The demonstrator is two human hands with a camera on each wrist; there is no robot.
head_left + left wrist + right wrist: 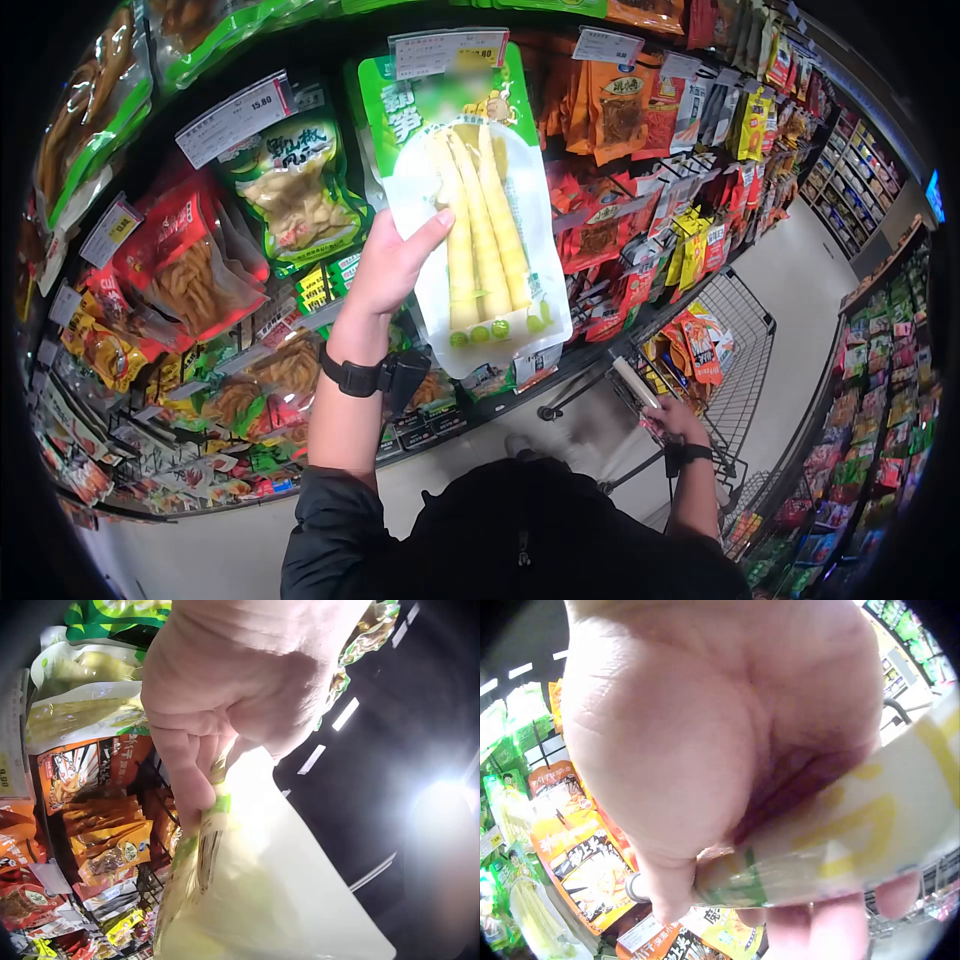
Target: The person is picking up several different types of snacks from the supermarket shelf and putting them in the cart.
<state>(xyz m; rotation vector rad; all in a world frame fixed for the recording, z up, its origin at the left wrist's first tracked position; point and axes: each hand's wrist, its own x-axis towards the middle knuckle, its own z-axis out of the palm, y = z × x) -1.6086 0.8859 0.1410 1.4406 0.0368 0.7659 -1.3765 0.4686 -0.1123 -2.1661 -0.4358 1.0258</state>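
My left hand pinches the left edge of a pack of bamboo shoots, the thumb lying over its front. The pack has a green top and a clear window with long pale yellow shoots. It is held upright before the shelf, under a price tag. In the left wrist view the pack's pale side hangs from the fingers. Lower right, my right hand grips the handle of a shopping cart. The right wrist view shows the fingers wrapped round this handle, white with yellow print.
Several orange and yellow snack packs lie in the wire cart. Packs hang on the shelf, among them a green pickled pepper pack and orange packs. Another shelf lines the right side of the aisle floor.
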